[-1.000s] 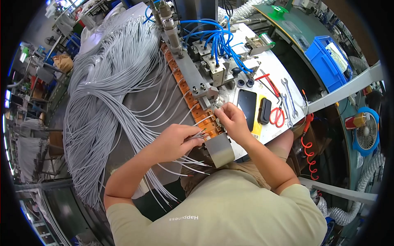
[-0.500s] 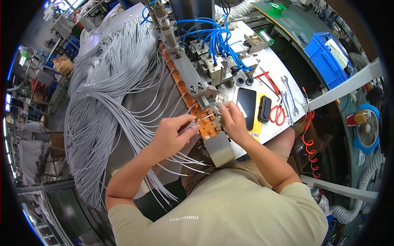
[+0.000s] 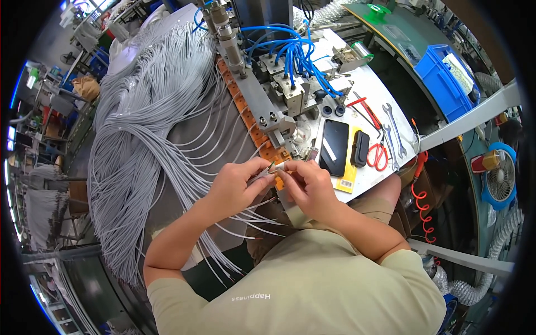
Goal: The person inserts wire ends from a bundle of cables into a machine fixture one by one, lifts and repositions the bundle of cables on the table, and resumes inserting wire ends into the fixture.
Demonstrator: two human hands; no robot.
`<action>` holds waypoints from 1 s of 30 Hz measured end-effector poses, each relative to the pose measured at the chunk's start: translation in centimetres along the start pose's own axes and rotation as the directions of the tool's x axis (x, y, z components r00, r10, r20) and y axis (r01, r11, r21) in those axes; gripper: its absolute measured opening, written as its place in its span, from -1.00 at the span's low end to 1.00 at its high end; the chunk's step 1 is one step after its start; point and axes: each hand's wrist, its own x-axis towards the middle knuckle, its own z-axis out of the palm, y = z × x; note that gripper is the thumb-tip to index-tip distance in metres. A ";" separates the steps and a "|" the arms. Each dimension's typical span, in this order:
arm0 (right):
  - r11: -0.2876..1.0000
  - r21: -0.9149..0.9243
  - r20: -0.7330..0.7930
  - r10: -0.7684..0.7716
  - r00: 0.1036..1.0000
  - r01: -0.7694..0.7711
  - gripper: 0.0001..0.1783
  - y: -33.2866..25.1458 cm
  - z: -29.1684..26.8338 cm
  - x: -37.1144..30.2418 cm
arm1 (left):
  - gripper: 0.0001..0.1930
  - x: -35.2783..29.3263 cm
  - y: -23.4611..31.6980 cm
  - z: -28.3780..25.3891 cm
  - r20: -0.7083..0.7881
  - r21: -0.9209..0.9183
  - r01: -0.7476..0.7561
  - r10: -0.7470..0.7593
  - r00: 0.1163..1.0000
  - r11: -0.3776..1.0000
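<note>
My left hand (image 3: 230, 185) is closed round the stripped end of a grey cable, its thin inner wires (image 3: 271, 166) poking out past the fingertips. Fingers of my right hand (image 3: 310, 188) pinch at those same wires, almost touching the left fingertips; whatever small piece sits between them is hidden. Both hands are over the near end of an orange block rail (image 3: 248, 124), where single cables lie in slots. A great bundle of grey cables (image 3: 131, 111) spreads over the table to the left, with loose ends hanging near my lap.
A metal press machine (image 3: 287, 92) with blue air hoses (image 3: 290, 50) stands ahead. To the right are a black phone (image 3: 335, 146), a black case (image 3: 360, 148), red-handled scissors (image 3: 378, 157) and wrenches (image 3: 391, 125). A blue bin (image 3: 444, 81) and a fan (image 3: 498, 174) are farther right.
My right hand has come back from beside the machine, moving left and nearer, to meet my left hand at the cable end. The left hand has barely moved.
</note>
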 end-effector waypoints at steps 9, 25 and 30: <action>0.998 0.021 0.047 0.060 0.997 -0.061 -0.88 0.1 0.0 0.1 | -0.84 0.0 -0.3 -0.1 -0.043 0.072 -0.045 0.049 0.998 0.996; 0.986 -0.018 0.083 -0.162 0.983 0.164 -0.87 0.5 -0.5 0.3 | -0.84 -0.4 0.8 -0.5 0.135 -0.193 0.134 -0.109 0.985 0.972; 0.964 -0.138 -0.009 -0.231 0.973 0.228 -0.85 0.8 0.1 1.0 | -0.79 -0.3 0.2 -0.2 -0.038 -0.037 -0.058 0.057 0.998 0.998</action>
